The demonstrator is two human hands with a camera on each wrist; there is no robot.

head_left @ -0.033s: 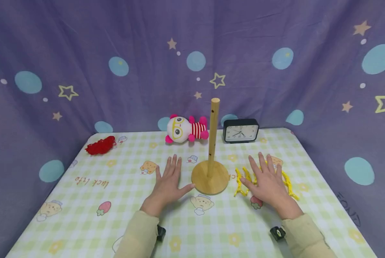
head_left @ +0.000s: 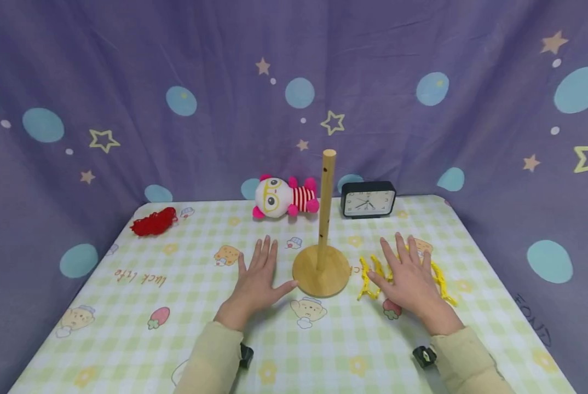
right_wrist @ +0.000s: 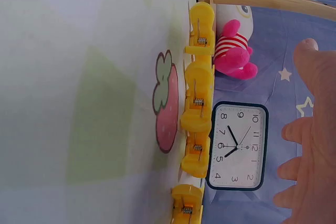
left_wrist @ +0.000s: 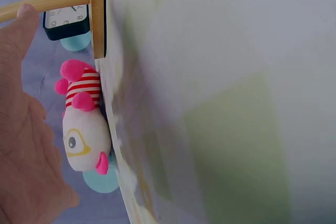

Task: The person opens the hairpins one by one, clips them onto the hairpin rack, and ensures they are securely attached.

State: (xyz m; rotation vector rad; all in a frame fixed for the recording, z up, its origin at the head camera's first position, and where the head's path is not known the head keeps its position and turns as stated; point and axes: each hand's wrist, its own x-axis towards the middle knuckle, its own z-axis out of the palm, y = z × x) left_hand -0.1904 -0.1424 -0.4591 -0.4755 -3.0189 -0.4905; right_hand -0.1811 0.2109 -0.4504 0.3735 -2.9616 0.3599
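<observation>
Both hands hover palm down over the table with fingers spread, holding nothing. My left hand (head_left: 254, 282) is just left of a wooden stand (head_left: 325, 205), its thumb tip close to the round base (head_left: 310, 279). On the other side of the stand, my right hand (head_left: 409, 279) is above a row of yellow plastic spring clips (right_wrist: 197, 77), partly hiding them in the head view. Small metal springs show on several of these clips in the right wrist view. The stand's upright pole has small dark holes along it.
A bundle of red cord or netting (head_left: 154, 222) lies at the far left. Toward the back lies a plush toy (head_left: 281, 198) on its side, with a black desk clock (head_left: 368, 200) to its right. A checked cloth (head_left: 200, 317) covers the table; a purple curtain (head_left: 225, 126) hangs behind.
</observation>
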